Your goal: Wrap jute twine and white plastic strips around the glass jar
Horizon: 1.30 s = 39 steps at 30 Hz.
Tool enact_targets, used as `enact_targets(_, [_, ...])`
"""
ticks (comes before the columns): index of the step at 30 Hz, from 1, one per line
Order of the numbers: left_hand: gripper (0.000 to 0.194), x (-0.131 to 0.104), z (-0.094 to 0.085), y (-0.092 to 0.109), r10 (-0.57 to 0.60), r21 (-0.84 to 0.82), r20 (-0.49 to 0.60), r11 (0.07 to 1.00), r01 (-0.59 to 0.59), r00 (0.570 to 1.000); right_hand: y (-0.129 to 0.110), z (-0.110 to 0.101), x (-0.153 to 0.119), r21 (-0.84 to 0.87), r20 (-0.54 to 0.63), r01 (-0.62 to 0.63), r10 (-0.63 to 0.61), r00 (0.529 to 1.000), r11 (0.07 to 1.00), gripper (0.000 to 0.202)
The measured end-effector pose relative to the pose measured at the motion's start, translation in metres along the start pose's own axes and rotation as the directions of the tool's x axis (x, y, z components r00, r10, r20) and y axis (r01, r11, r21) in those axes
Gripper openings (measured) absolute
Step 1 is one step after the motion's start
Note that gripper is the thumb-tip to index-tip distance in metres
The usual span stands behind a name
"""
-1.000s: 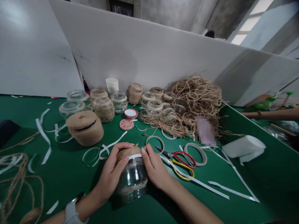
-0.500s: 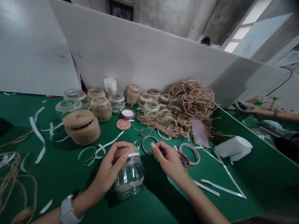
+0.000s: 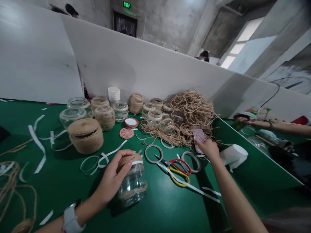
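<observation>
My left hand (image 3: pixel 116 176) is wrapped round the top of a glass jar (image 3: pixel 133 183), which lies tilted near the front of the green table (image 3: pixel 157 200). Twine covers the jar's upper end, with a white strip beside it. Farther right, my right hand (image 3: pixel 209 149) has its fingers at a light purple phone (image 3: pixel 198 139) lying by the twine pile (image 3: pixel 191 108); its fingertips are partly hidden. Between my hands are scissors (image 3: pixel 173 168) with one red and one yellow handle, a tape roll (image 3: pixel 154 153) and a grey tape roll (image 3: pixel 191 161).
Twine-wrapped jars (image 3: pixel 86 136) and glass jars (image 3: pixel 73 117) stand at the back left, near white cups (image 3: pixel 114 94). A white roll (image 3: pixel 234 155) lies by the right divider (image 3: pixel 257 155). Beyond it, another person's arm (image 3: pixel 282 126) reaches in. White strips (image 3: pixel 36 139) lie at left.
My right hand has moved right, from near the jar to the phone, uncovering the scissors. My left hand stays on the jar. The view has shifted slightly.
</observation>
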<state>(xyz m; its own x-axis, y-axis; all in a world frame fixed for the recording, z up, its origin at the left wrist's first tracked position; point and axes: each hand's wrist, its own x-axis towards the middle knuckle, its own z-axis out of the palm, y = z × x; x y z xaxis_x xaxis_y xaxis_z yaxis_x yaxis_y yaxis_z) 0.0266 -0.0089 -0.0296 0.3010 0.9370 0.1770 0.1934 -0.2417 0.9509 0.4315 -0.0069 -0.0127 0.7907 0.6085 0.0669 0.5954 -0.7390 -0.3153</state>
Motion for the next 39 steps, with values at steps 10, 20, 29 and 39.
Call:
enact_targets(10, [0.025,0.0,-0.001,0.001,-0.002,-0.002,0.007,1.0,0.002,1.0,0.003,-0.009,0.0,0.072,0.077,0.046,-0.052,0.996,0.996,0.091])
enact_targets(20, [0.025,0.002,0.0,0.002,0.001,0.03,-0.019,1.0,-0.001,1.0,0.046,-0.091,-0.036,0.437,0.07,0.036,-0.074,0.995,0.899,0.086])
enact_targets(29, [0.026,0.002,0.0,0.004,-0.001,0.03,-0.029,1.0,0.002,1.0,0.107,-0.064,-0.106,0.284,-0.398,0.152,-0.028,0.917,0.947,0.098])
enact_targets(39, [0.022,0.0,-0.001,0.003,0.01,0.001,-0.02,1.0,-0.01,1.0,0.169,-0.013,-0.11,0.2,-0.316,0.12,-0.052,0.947,0.972,0.096])
